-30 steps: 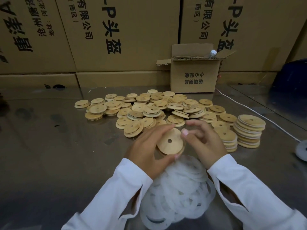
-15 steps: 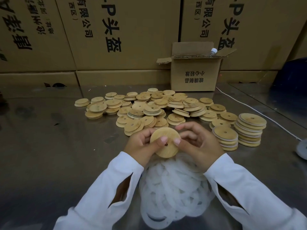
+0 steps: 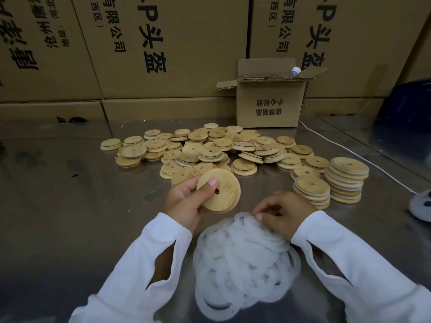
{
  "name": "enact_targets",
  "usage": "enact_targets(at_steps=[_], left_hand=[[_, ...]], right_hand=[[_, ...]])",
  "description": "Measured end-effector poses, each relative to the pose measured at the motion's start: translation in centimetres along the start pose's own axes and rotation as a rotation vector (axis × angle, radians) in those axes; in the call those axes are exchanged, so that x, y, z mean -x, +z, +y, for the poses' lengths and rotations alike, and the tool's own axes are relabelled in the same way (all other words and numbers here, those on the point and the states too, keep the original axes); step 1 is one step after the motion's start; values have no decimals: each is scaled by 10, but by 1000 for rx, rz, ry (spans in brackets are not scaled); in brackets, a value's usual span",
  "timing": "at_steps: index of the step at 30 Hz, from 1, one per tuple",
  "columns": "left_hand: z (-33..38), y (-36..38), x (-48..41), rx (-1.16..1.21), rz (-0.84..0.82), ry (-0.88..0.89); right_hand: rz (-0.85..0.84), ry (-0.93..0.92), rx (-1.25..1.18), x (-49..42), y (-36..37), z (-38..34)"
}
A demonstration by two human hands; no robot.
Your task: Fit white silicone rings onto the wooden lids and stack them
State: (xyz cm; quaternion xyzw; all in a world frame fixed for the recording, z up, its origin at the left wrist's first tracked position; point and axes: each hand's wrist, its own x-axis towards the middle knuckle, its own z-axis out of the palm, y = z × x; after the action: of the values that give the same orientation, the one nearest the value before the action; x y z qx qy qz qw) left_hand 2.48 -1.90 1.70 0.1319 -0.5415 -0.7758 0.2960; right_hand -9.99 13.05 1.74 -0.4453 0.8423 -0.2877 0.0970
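Observation:
My left hand (image 3: 186,201) holds a round wooden lid (image 3: 221,192) with a small hole, thumb on its face, tilted above the steel table. My right hand (image 3: 282,212) reaches down to the heap of white silicone rings (image 3: 245,255) in front of me, its fingertips pinching at the top ring. A loose pile of bare wooden lids (image 3: 210,150) spreads across the middle of the table. Two stacks of lids with white rings stand at the right: a low one (image 3: 312,190) and a taller one (image 3: 348,180).
A small open cardboard box (image 3: 270,99) with a plastic bottle in it stands behind the lids. Large printed cartons (image 3: 163,47) wall off the back. A white cable (image 3: 363,162) runs along the right to a white round object (image 3: 422,206) at the table's edge.
Both hands held the lid together before. Now my right hand has let go and dropped to the ring heap, while my left hand keeps the lid and has tilted it up.

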Motion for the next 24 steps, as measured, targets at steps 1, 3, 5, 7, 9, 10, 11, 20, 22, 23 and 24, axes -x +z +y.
enact_targets(at_steps=[1, 3, 5, 7, 9, 10, 11, 20, 22, 23, 24], left_hand=[[-1, 0, 0, -3, -3, 0], [-1, -1, -1, -9, -5, 0], [-2, -2, -2, -10, -5, -1], [-2, -2, -2, -11, -1, -6], [-2, -2, -1, -9, 1, -17], [-2, -2, -1, -2, 4, -25], [-2, -2, -1, 9, 5, -33], [3, 0, 1, 169, -35, -111], [3, 2, 2, 161, -35, -121], [2, 3, 2, 160, -34, -130], [2, 4, 3, 166, -29, -142]], right_hand=[[-11, -11, -17, 1, -1, 0], [-31, -41, -43, 1, -3, 0], [-51, -70, -69, 2, -4, -1], [-68, -93, -78, 2, -4, -2], [-69, -102, -83, 2, -3, -2], [-63, -104, -84, 2, -3, -2], [-57, -105, -82, 2, -3, -2], [170, -112, -488, 4, -20, -8], [202, -140, -675, 6, -25, -13], [207, -148, -747, 7, -25, -15], [208, -152, -809, 7, -25, -18]])
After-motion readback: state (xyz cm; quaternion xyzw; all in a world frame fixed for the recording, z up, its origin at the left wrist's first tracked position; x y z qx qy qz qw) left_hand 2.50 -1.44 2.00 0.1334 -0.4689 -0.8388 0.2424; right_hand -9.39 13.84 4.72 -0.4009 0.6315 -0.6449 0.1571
